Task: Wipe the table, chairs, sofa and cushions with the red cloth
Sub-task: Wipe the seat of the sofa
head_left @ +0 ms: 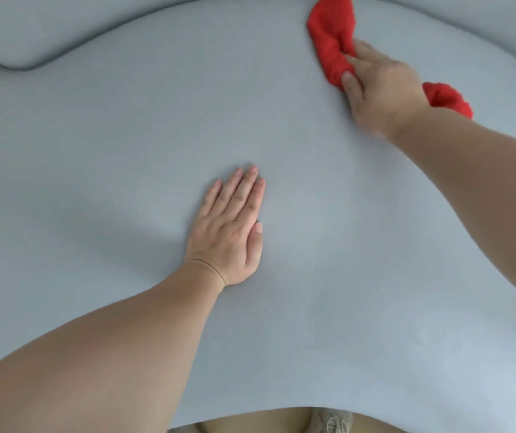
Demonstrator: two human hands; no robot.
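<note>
A pale grey sofa seat (125, 157) fills nearly the whole view. At the upper right, my right hand (381, 89) grips the bunched red cloth (333, 42) and holds it against the seat near the back cushion. One end of the cloth sticks out behind my wrist. My left hand (235, 226) lies flat on the middle of the seat, fingers straight and together, holding nothing.
A grey back cushion (47, 29) with a rounded corner runs along the top left, and another grey cushion (484, 23) sits at the top right. The seat's front edge curves along the bottom, with my shoe (331, 420) on the floor below it.
</note>
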